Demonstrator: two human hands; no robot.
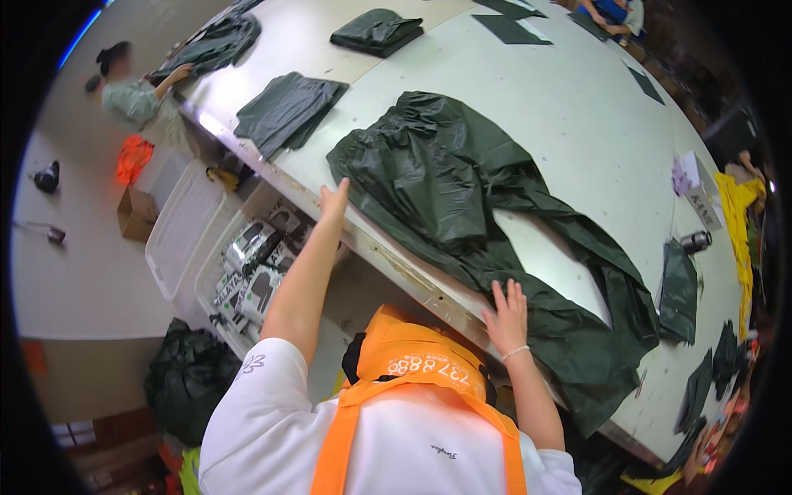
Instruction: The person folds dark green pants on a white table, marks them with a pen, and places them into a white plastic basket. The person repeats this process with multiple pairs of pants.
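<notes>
A pair of dark green waterproof trousers [445, 186] lies spread on the pale table, its gathered elastic waist toward the far left and its legs toward the near right. At the table's edge my left hand [333, 200] is beside the waist end, fingers stretched out and touching or very near the fabric's side. My right hand [508, 317] lies with fingers spread on the nearer trouser leg, palm down. Neither hand grips the cloth. Some creases run across the seat and both legs.
Folded dark green garments [290, 111] and a darker folded bundle [377, 31] lie farther left. Below the table edge stands an open plastic bin [247, 276] of packaged items. A black can [695, 241] is at the right. Co-workers [132, 103] stand around the table.
</notes>
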